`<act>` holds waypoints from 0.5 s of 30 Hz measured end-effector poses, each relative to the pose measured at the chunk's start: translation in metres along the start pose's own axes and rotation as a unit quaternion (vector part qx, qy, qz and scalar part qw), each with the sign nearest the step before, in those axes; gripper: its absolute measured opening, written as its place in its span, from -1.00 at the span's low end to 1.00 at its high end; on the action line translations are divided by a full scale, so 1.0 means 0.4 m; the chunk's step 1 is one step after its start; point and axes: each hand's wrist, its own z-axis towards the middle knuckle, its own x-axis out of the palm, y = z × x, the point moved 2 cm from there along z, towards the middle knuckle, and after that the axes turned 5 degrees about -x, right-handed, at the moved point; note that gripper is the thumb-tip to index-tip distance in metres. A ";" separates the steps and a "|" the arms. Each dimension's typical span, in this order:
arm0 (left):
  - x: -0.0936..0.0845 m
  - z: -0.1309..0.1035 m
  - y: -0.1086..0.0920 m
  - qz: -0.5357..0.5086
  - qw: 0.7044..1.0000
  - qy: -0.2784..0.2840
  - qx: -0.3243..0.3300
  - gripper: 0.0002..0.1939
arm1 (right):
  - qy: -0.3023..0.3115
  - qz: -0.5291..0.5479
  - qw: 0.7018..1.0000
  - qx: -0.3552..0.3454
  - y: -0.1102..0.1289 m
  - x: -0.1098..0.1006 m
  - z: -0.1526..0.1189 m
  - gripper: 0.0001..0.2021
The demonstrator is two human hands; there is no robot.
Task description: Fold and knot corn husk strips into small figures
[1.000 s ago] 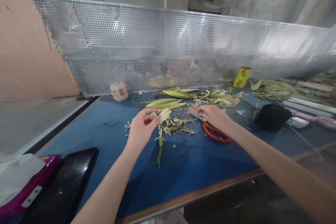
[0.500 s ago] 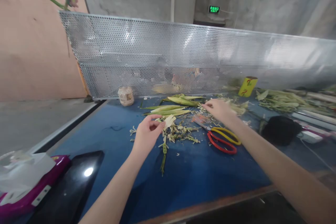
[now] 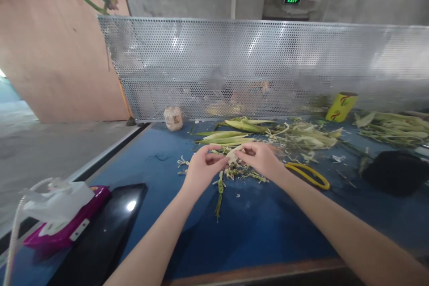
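My left hand (image 3: 205, 165) is closed in a pinch on a pale piece of husk (image 3: 232, 156). At the right edge of that piece the fingers of my right hand (image 3: 259, 157) are closed too; whether they grip anything besides it is hidden. Under both hands lies a heap of small knotted husk strips (image 3: 239, 172). One green braided strip (image 3: 219, 196) trails from it toward me. Long green and white husk leaves (image 3: 228, 137) are laid out just beyond. The yellow handle of a pair of scissors (image 3: 311, 174) shows beside my right forearm, which covers the rest.
Shredded husk (image 3: 311, 136) and a larger leaf pile (image 3: 392, 127) are at the right, near a yellow tube (image 3: 342, 107) and a black object (image 3: 393, 173). A wrapped roll (image 3: 173, 119) stands before the perforated metal screen (image 3: 201, 53). At left are a black tablet (image 3: 103, 228) and purple device (image 3: 70, 232).
My right hand has come left and toward me from the leaves, meeting the husk piece in my left hand. The right forearm now covers the red scissor handle. The view has turned slightly left.
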 end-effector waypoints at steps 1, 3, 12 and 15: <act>0.001 0.001 0.004 0.008 1.000 0.005 -0.001 -0.62 | 0.006 0.007 1.000 0.006 -0.005 0.001 -0.006 -0.76; 0.001 0.000 0.009 0.031 0.999 0.008 0.000 -0.64 | 0.002 0.011 1.000 0.007 -0.006 0.002 -0.017 -0.79; 0.020 -0.050 -0.022 0.353 0.918 -0.045 0.174 -0.66 | -0.033 -0.150 0.981 -0.117 0.056 -0.005 -0.050 -0.86; 0.030 -0.054 -0.018 0.389 0.906 -0.023 0.167 -0.61 | 0.002 -0.159 0.982 -0.098 0.052 -0.004 -0.050 -0.88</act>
